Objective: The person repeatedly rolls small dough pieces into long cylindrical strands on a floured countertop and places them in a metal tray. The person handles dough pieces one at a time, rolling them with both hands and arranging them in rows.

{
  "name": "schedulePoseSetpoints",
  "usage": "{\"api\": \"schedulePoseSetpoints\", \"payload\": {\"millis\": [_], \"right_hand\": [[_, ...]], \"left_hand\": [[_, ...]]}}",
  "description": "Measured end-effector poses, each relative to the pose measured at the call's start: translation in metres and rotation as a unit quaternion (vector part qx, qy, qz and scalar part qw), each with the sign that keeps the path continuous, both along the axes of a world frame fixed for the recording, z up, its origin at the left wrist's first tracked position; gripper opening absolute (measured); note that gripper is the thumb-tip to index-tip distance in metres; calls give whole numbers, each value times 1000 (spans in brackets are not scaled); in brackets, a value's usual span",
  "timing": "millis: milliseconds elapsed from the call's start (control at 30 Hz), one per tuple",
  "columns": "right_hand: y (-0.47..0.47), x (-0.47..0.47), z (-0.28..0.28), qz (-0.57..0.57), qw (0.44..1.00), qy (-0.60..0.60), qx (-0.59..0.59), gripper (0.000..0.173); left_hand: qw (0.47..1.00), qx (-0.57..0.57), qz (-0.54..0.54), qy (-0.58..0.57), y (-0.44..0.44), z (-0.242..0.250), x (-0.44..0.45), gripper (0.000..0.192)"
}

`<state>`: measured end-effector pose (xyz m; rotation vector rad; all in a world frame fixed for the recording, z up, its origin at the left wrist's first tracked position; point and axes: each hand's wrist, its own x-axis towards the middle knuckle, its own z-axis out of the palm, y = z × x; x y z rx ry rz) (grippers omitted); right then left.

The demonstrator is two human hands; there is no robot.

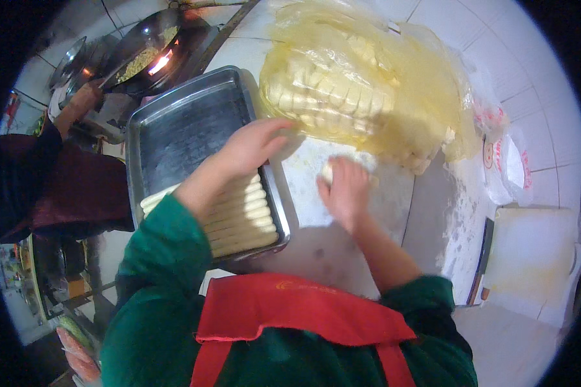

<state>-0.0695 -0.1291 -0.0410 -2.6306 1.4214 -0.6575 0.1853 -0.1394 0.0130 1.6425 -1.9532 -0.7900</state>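
Note:
My right hand [347, 188] is curled over a pale piece of dough [327, 172] on the worktop [304, 193]; it is blurred, and the fingers hide most of the dough. My left hand [254, 145] hovers at the right rim of a metal baking tray [134, 126], thumb apart from the fingers, with nothing seen in it. Whether it touches the rim I cannot tell. Long dough strips [244, 220] lie side by side in the near part of the tray, partly hidden by my left forearm. Beyond my hands, more dough pieces [319, 99] lie under yellowish plastic film [416, 87].
At the upper left a wok [150, 29] with chopped food sits over a flame [160, 63]; another person's hand [83, 100] is beside it. A white cutting board [530, 251] stands at the right, near a knife [479, 266]. Printed plastic bags [506, 164] lie above the board.

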Motion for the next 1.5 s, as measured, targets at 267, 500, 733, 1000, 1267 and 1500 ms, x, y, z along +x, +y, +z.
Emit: {"api": "schedulePoseSetpoints", "payload": {"millis": [267,500,733,1000,1267,1500], "right_hand": [[-43,52,10,209,977,46,-25,38],[-49,52,-13,159,986,-2,-44,40],[0,3,23,172,982,67,-42,38],[-10,-62,24,42,981,84,173,49],[144,-169,32,-137,971,176,86,47],[-7,-180,13,-216,967,132,38,35]], "left_hand": [[968,-13,245,49,148,8,33,23],[985,-120,70,-107,214,-11,-2,36],[964,-185,100,-164,242,-24,-14,36],[964,-175,97,-174,249,-25,-16,26],[971,-164,72,-158,253,-22,-20,26],[960,-171,127,-180,242,-20,-28,25]]}}
